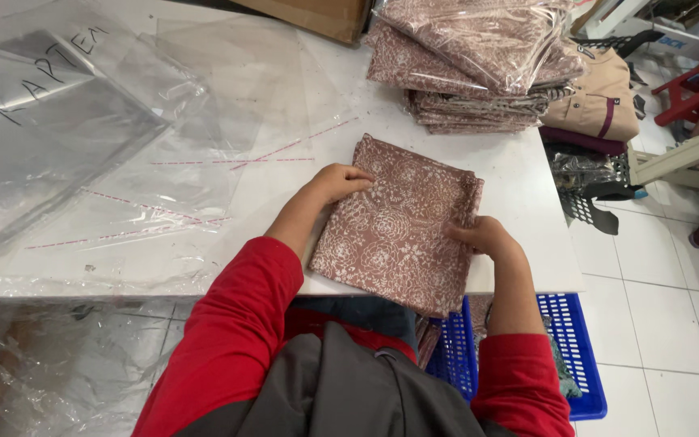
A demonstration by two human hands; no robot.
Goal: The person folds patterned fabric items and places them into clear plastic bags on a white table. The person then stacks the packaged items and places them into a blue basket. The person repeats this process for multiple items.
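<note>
Folded cloth (398, 222) lies on the white bench (519, 186), its long axis running from the near edge away towards the stack of bagged cloths (471, 65), tilted slightly rightwards; its near end overhangs the bench edge. It is dusty pink with a pale floral print. The left hand (337, 182) rests flat on its left edge, fingers together; the right hand (483, 236) pinches its right edge. Clear plastic bags (123, 154) cover the bench's left side; a blue basket (572, 356) sits on the tiled floor (673, 324)
</note>
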